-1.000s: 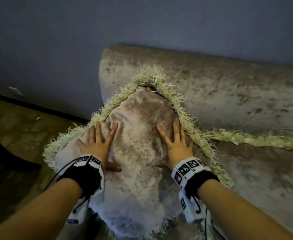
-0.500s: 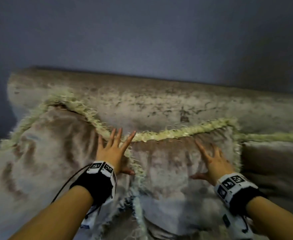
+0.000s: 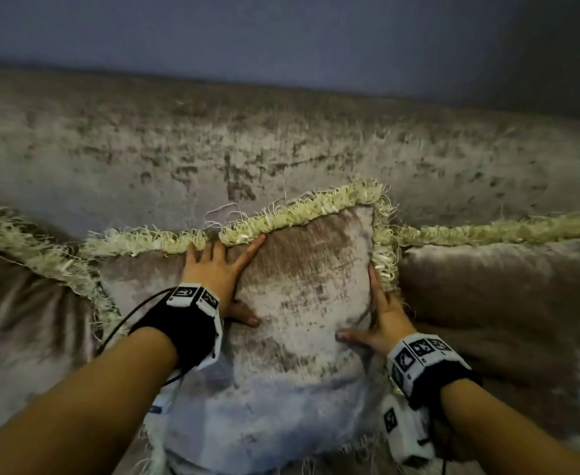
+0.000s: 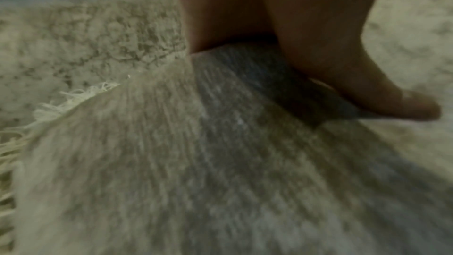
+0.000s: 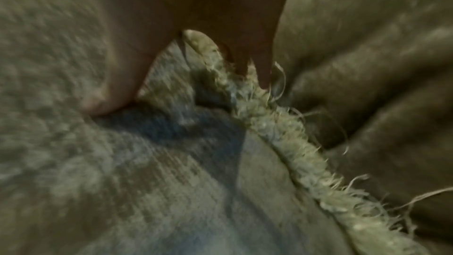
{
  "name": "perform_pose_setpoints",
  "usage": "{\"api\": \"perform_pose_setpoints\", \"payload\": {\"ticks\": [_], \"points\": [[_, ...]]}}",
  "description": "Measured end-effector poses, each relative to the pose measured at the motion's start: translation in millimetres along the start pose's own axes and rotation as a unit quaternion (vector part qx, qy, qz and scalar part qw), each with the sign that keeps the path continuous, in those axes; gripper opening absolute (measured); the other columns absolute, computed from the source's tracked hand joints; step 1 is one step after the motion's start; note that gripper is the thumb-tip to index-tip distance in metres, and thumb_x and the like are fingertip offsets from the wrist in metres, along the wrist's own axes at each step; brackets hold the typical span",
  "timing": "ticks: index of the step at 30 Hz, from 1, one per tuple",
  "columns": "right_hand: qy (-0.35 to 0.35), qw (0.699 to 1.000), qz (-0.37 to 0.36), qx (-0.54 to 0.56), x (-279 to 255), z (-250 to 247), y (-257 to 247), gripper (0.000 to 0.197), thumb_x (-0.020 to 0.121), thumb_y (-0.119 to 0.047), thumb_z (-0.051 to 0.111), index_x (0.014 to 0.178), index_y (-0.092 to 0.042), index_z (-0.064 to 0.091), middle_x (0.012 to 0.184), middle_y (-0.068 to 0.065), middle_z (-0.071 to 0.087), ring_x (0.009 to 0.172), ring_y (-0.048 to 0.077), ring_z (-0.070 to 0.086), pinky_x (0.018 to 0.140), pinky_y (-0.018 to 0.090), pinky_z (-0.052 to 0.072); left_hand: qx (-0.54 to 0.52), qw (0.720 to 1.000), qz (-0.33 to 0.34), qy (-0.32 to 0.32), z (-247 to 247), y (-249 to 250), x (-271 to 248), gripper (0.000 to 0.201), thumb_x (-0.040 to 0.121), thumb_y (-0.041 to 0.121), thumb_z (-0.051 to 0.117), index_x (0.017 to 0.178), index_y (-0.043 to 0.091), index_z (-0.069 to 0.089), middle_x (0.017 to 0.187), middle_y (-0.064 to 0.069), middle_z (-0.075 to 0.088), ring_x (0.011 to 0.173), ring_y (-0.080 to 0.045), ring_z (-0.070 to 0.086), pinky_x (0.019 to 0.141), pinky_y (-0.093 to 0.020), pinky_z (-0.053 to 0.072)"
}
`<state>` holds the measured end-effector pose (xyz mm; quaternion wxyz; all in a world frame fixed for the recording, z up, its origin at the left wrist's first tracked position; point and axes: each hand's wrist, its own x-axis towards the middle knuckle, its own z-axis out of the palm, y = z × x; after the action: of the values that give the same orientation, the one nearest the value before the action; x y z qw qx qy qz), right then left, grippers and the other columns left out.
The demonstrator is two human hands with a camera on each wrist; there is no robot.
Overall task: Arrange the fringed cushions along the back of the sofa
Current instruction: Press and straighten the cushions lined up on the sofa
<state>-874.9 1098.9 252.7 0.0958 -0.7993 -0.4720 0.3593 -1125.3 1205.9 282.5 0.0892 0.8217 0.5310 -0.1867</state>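
Both hands [image 3: 213, 269] now flat on middle cushion [image 3: 302, 296], formerly astride two

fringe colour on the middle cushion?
Pale cream-yellow fringe edging the mottled grey-brown velvety middle cushion; clearest in the head view.

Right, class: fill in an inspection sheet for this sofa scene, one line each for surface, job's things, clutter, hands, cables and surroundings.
Surface: mottled beige velvet sofa back, worn-looking.
Job's things: middle velvet cushion with pale fringe leaning on the back; left fringed cushion and right fringed cushion flank it.
Clutter: nothing seen.
Hands: left hand flat on the middle cushion near the top fringe; right hand at its right edge fringe.
Cables: black cable looping from the left wristband.
Surroundings: grey-blue wall behind.
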Motion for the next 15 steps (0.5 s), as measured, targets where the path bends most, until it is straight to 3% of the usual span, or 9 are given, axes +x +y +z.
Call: {"api": "perform_pose_setpoints", "payload": {"ticks": [2,5,8,15], "points": [[0.015,0.999,-0.013,0.041,5.0,12.9,1.2,0.133,0.054,-0.039,0.088,0.129,-0.059,-0.019,0.151,0.013,0.019,0.138,0.036,0.028,0.112,0.050,0.030,0.013,1.000,0.013,0.018,4.1,-1.7,-4.5,0.125,0.053,0.081,0.060,0.125,0.046,-0.036,0.142,-0.020,0.035,0.135,-0.036,0.032,0.114,-0.050,0.018],[0.036,0.992,-0.019,0.115,2.2,31.2,3.4,0.132,0.053,-0.028,0.090,0.141,-0.049,-0.006,0.147,0.012,0.025,0.136,0.033,0.031,0.113,0.046,0.030,-0.001,1.000,0.026,0.016,6.3,-5.5,-11.9,0.123,0.051,0.081,0.061,0.124,0.049,-0.033,0.129,-0.015,0.044,0.122,-0.034,0.041,0.104,-0.041,0.033],[0.021,0.985,-0.039,0.165,-1.2,37.2,9.2,0.130,0.050,-0.023,0.091,0.145,-0.045,0.006,0.145,0.007,0.037,0.133,0.027,0.038,0.111,0.043,0.033,-0.024,0.999,0.031,0.005,5.3,-3.7,-22.0,0.123,0.051,0.079,0.064,0.123,0.049,-0.031,0.123,-0.013,0.049,0.116,-0.032,0.046,0.099,-0.039,0.038],[-0.019,0.993,-0.042,0.107,-33.9,6.6,3.7,0.130,0.048,-0.030,0.092,0.146,-0.040,0.008,0.137,0.003,0.052,0.126,0.026,0.049,0.107,0.034,0.039,-0.022,0.999,0.038,0.020,-12.6,5.3,-58.4,0.125,0.052,0.078,0.063,0.136,0.041,-0.022,0.117,-0.010,0.062,0.110,-0.029,0.058,0.085,-0.034,0.046]]}}
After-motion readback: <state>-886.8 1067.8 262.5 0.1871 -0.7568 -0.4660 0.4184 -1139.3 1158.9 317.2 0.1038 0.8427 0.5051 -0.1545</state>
